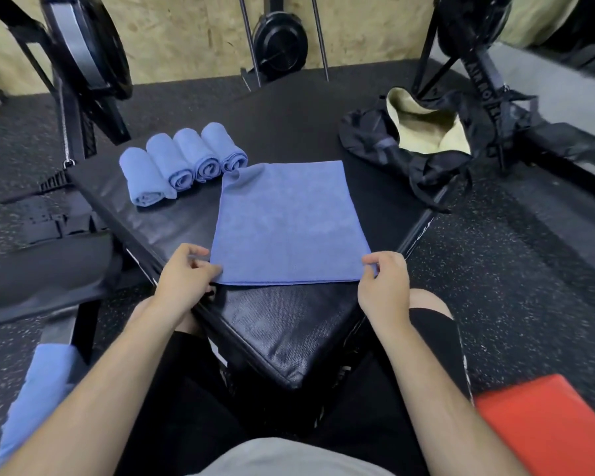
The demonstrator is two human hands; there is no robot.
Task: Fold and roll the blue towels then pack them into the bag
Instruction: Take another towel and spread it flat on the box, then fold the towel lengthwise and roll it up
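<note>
A folded blue towel (pixel 285 221) lies flat on the black padded box (pixel 289 334) in front of me. My left hand (pixel 186 273) pinches its near left corner. My right hand (pixel 383 283) pinches its near right corner. Several rolled blue towels (pixel 179 163) lie side by side at the box's far left, the rightmost one touching the flat towel's far corner. A black bag (pixel 416 146) with a pale yellow lining lies open at the box's far right. More blue towel cloth (pixel 38 396) hangs at the lower left, beside my left arm.
Black gym machines stand at the far left (pixel 83 46) and far right (pixel 478 39), with another by the wooden wall (pixel 279 42). A red pad (pixel 547 427) sits at the lower right. Speckled black rubber floor (pixel 512 269) surrounds the box.
</note>
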